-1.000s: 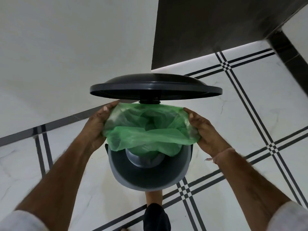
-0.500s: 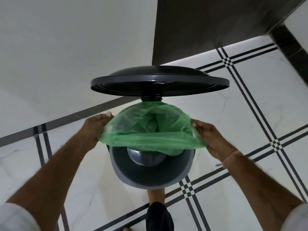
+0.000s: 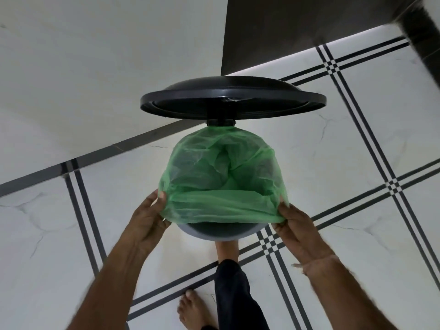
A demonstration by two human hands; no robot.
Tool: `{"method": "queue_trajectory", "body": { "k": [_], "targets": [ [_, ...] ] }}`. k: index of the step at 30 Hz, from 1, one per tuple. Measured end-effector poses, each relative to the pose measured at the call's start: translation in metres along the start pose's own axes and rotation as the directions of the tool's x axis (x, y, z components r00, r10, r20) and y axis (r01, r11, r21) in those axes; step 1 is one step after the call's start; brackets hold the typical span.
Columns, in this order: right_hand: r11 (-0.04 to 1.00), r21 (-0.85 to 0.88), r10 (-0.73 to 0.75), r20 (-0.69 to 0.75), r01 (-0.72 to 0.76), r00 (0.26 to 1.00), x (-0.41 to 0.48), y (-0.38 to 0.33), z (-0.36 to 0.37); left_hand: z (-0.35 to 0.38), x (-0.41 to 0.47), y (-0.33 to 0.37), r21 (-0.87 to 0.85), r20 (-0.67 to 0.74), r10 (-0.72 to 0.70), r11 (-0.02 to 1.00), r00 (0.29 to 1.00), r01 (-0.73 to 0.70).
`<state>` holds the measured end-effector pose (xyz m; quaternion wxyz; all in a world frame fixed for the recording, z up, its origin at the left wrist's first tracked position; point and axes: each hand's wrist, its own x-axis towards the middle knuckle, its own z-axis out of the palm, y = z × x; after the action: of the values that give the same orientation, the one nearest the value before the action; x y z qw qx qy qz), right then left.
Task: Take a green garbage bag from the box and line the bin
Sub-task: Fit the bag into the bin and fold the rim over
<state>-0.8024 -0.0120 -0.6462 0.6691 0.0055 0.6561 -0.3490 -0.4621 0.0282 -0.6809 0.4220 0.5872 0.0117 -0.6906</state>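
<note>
A thin green garbage bag [image 3: 223,182] is stretched over the mouth of a round grey pedal bin [image 3: 221,234]. Its hem is folded down over the far and side rim. The near rim still shows grey below the hem. The bin's dark lid [image 3: 233,98] stands raised on its hinge behind the bag. My left hand [image 3: 150,217] pinches the bag's hem at the bin's left side. My right hand [image 3: 295,225] grips the hem at the right side. No box is in view.
The bin stands on white marble floor with black line inlays [image 3: 392,186], close to a white wall [image 3: 95,67] and a dark panel [image 3: 297,32]. One bare foot [image 3: 226,251] is at the bin's base and another [image 3: 192,310] rests nearer me.
Both hands have slid along the rim toward me, pulling the bag's hem down over more of the bin. The open grey mouth seen earlier is now mostly covered.
</note>
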Motion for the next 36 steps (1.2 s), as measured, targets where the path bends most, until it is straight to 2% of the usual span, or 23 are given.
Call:
{"method": "queue_trajectory", "body": {
  "k": [3,7,13,17,21,27,33,36],
  "targets": [
    [0.997,0.035,0.071,-0.067,-0.069,0.995,-0.007,0.003,0.002,0.014,-0.015,-0.013,-0.125,-0.085,-0.044,0.992,0.995,0.033],
    [0.982,0.154,0.116,-0.051,-0.107,0.992,-0.013,0.008,0.0,0.021,-0.02,-0.03,-0.3,-0.186,-0.088,0.954,0.979,0.029],
    [0.954,0.26,0.15,0.014,-0.148,0.989,-0.012,0.032,-0.005,0.025,-0.022,-0.043,-0.48,-0.151,-0.109,0.877,0.982,0.023],
    [0.95,0.284,0.121,0.051,-0.131,0.991,-0.002,0.045,-0.002,0.026,-0.017,-0.044,-0.481,-0.186,-0.092,0.877,0.978,-0.009],
    [0.953,0.279,0.081,0.138,-0.117,0.987,-0.004,0.056,0.0,0.033,-0.02,-0.046,-0.371,-0.208,-0.044,0.928,0.977,-0.037],
    [0.981,0.184,0.037,0.104,-0.056,0.994,-0.022,0.077,-0.016,0.03,-0.04,-0.053,-0.279,-0.166,-0.071,0.96,0.984,0.022],
    [0.966,0.239,0.068,0.121,-0.096,0.99,-0.026,0.09,-0.013,0.04,-0.041,-0.06,-0.41,-0.2,-0.169,0.909,0.965,0.074],
    [0.948,0.293,0.106,0.082,-0.126,0.991,-0.02,0.093,-0.011,0.042,-0.037,-0.065,-0.461,-0.217,-0.192,0.884,0.957,0.073]
  ]
}}
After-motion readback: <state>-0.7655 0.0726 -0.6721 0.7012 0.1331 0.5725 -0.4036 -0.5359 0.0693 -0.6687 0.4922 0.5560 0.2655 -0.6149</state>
